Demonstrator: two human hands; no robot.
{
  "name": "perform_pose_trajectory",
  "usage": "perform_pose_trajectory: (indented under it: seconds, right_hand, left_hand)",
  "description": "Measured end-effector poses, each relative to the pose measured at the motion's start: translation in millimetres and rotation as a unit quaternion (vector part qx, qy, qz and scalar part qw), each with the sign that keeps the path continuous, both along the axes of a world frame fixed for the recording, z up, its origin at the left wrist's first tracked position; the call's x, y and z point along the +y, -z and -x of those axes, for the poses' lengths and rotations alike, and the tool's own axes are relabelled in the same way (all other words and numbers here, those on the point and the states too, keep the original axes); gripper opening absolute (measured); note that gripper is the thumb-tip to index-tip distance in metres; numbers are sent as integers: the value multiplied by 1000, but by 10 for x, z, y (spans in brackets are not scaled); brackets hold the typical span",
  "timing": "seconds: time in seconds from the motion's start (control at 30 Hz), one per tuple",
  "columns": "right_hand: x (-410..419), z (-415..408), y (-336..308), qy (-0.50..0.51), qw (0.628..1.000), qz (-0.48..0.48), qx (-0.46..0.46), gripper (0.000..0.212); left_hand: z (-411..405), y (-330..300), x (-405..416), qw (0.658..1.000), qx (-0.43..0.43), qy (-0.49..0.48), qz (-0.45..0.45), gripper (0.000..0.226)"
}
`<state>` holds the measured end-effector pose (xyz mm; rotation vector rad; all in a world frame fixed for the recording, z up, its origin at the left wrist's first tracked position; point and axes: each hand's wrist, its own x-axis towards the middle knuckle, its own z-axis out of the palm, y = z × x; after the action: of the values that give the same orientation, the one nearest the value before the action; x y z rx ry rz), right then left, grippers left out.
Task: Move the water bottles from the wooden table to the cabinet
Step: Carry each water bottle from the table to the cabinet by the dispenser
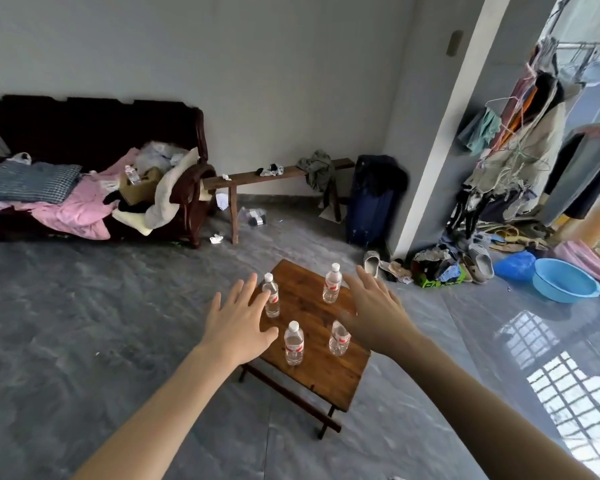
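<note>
Four clear water bottles with white caps and red-and-white labels stand upright on a small wooden table (pixel 326 372), well apart from one another, roughly at the corners of a square; the far-left bottle (pixel 271 295) is partly overlapped by the fingertips of the left hand (pixel 238 322); the near-left bottle (pixel 294 342) stands just right of that hand's thumb; the far-right bottle (pixel 332 283) stands just left of the fingertips of the right hand (pixel 374 311); the near-right bottle (pixel 339 337) is partly covered by that hand's thumb. Both hands are spread flat with fingers straight and splayed, palms down, holding nothing; whether any finger touches a bottle cannot be told. The table has dark folding legs and sits on a grey marbled floor (pixel 101 323). Beyond the fingertips a narrow wooden bench (pixel 257 178) carrying crumpled cloth stands against the white wall; left of it is a dark wooden sofa (pixel 94 133) piled with pink bedding and a checked pillow; right of it is a dark blue suitcase (pixel 371 202). Right of the right hand lie shoes (pixel 478 263), a blue plastic basin (pixel 565 280) and a rack of hanging clothes (pixel 520 147).
</note>
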<state>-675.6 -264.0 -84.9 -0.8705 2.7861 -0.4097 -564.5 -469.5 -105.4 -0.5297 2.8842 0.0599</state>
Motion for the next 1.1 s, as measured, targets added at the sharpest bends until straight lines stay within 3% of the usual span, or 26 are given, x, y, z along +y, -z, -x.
perform_pose_trajectory:
  seconds: [0.27,0.6,0.87,1.1]
  right_hand:
    - [-844,598,376,28,999,4,-23,68]
    - [-848,912,1724,80,983,-57,-158,67]
    - [-830,1013,3143,100,961,-63,-251,70]
    - [-925,1102,4152,108,944,-14,-311,70]
  left_hand:
    - [890,454,-876,998,-14,52,-38,77]
    - [1367,1824,-1004,985,-78,84,-131,82]
    - [1637,3122,-993,949,-70,26,-305,99]
    - [1792,4131,-976,922,-44,-34,-384,112]
